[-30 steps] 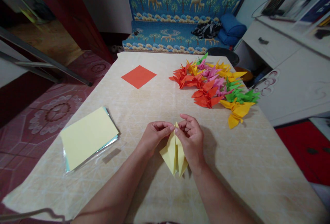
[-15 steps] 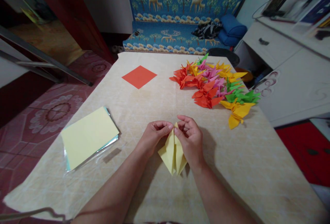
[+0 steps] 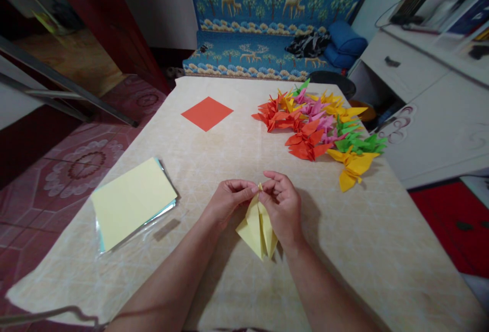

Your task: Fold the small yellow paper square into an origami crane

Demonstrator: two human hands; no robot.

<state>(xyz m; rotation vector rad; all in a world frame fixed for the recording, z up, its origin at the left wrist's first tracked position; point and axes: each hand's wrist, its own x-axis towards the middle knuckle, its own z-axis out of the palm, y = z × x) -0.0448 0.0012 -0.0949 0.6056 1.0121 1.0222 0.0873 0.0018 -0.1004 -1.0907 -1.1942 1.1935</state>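
Pinches folded yellow paper (image 3: pixel 253 220) near its far tip with left hand (image 3: pixel 230 200) and right hand (image 3: pixel 283 204) (with flaps (image 3: pixel 250 239) on the near side), above table (image 3: pixel 229 159). Has paper stack (image 3: pixel 133 204) left of grip, red sheet (image 3: pixel 207 114) beyond-left, paper figures (image 3: pixel 307 143) beyond-right.

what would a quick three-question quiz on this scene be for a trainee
1. What are the left hand and right hand pinching?
a) the flat red sheet
b) the folded yellow paper
c) a green figure

2. True or false: the folded paper figures on the table are all one colour.

3. On which side of the table, from the person's view, does the paper stack with a pale yellow top sheet lie?

Key:
1. b
2. False; the folded paper figures include red, pink, green and orange-yellow ones.
3. The left side.
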